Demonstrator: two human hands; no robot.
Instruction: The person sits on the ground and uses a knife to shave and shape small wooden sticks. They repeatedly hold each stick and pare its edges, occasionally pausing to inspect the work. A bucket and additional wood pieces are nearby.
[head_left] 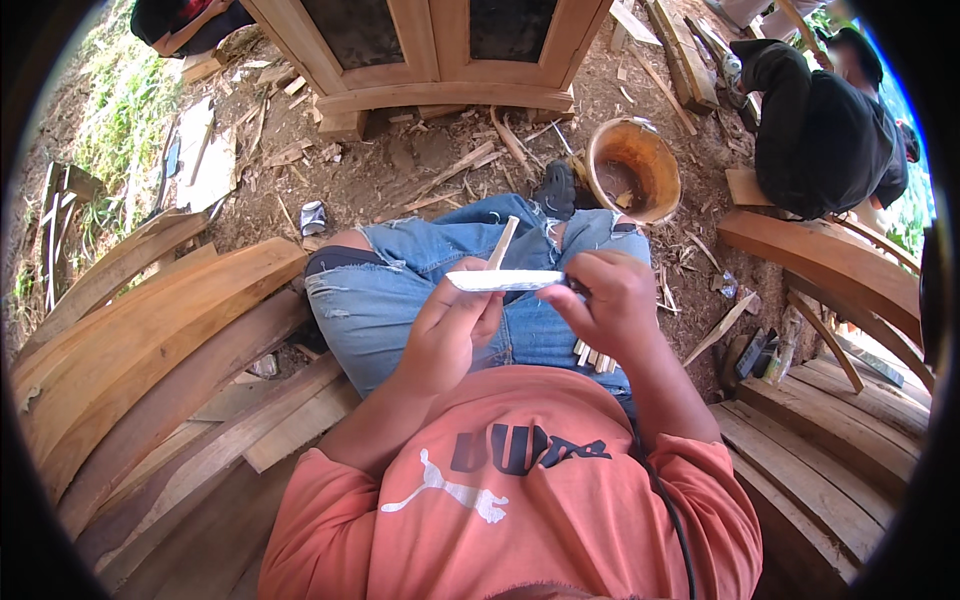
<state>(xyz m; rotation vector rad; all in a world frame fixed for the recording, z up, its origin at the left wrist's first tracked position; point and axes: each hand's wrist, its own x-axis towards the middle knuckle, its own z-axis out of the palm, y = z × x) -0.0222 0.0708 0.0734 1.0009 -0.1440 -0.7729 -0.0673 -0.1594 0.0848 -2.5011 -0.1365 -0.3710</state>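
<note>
My left hand (447, 325) is closed around a thin pale wooden stick (504, 243), which points up and away from me over my lap. In my right hand (612, 300) is a knife (510, 281), its handle mostly hidden by the fingers. The bright blade lies crosswise over the lower part of the stick, with its tip by my left fingers. Whether the edge bites into the wood cannot be seen. Several short wooden sticks (596, 357) rest on my jeans, below my right wrist.
Curved timber pieces (190, 300) flank me on the left; planks (820, 440) lie on the right. Ahead are a wooden panelled piece (440, 95), a round bucket (661, 175) and a crushed can (313, 218). Wood scraps litter the dirt. A person in dark clothes (825, 130) sits at right; another is far left.
</note>
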